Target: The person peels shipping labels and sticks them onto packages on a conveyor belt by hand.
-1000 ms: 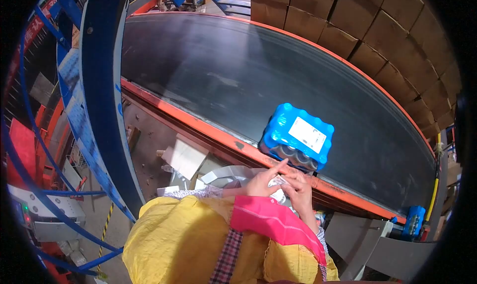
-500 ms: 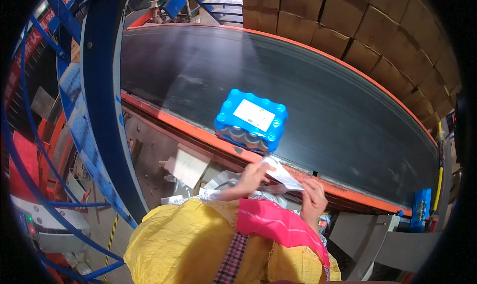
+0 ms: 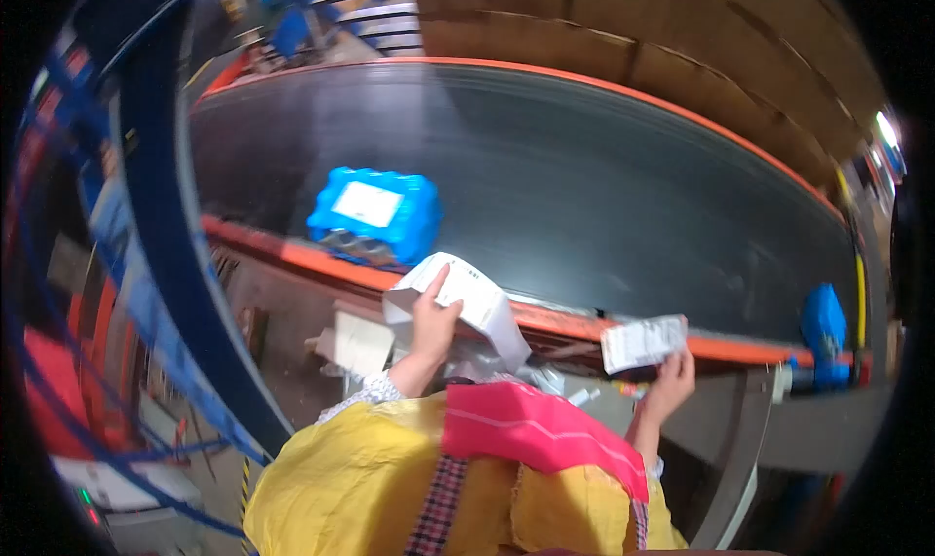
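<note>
My left hand [image 3: 434, 324] is closed on a folded strip of white labels [image 3: 474, 298], its thumb and fingers pressing the paper near the belt's front rail. Farther right, my right hand [image 3: 670, 386] pinches a separate white label [image 3: 644, 344] with print on it. A blue shrink-wrapped pack [image 3: 417, 215] of cans with a white label on top sits on the dark conveyor belt [image 3: 584, 205], just beyond my left hand. Neither hand touches the pack.
An orange rail [image 3: 555, 319] edges the belt. Brown cartons [image 3: 672, 40] are stacked behind it. Another blue pack [image 3: 824, 322] is at the far right. A dark blue post [image 3: 185, 225] rises at left, and a grey metal frame [image 3: 745, 449] stands at lower right.
The blue pack has shifted left in view. My hands have moved apart, a strip now in the left and a separate label in the right.
</note>
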`<state>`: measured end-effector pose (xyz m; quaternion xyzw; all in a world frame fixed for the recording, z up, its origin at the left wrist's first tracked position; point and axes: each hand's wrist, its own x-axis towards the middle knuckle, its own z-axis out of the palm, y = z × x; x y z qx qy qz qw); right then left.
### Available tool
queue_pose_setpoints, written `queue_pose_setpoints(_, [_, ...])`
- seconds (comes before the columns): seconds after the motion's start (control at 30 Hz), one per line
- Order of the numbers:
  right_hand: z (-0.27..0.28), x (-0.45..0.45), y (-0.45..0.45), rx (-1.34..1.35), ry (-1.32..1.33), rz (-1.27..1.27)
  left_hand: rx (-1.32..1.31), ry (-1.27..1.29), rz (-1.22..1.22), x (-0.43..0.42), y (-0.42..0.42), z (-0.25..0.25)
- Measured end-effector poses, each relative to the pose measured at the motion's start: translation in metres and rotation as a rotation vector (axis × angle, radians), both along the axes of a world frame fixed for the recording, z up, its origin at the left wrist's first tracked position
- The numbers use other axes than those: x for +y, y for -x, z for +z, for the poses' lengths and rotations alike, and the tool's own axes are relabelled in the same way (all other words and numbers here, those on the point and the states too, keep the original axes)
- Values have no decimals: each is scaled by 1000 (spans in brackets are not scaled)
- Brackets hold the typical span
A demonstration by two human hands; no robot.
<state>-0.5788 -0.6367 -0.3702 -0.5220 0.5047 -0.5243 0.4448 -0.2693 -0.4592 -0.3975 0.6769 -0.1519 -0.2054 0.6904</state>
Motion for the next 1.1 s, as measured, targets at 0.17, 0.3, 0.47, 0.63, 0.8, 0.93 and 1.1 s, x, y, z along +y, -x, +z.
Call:
queue_pose_setpoints(0.17, [0,6,-15,221,61,-53,-258,-88,-205,-1,5,27])
queue_pose_setpoints(0.3, [5,17,-35,122,77,-134,-135,57,-349,-7,11,48])
queue_pose_setpoints(0.47, [32,34,-48,33,-19,-161,-262,-60,-611,-5,10,63])
queue_pose_setpoints(0.63, [19,30,-40,1,46,-259,-116,-105,-798,-12,14,41])
queue_pose_setpoints(0.8, [11,24,-30,143,20,-334,29,-164,-850,-8,-5,43])
queue_pose_setpoints(0.93, [8,8,-8,262,40,-474,57,-157,-859,-16,4,41])
queue_pose_setpoints(1.1, [14,-19,15,299,61,-566,84,-180,-857,-19,7,36])
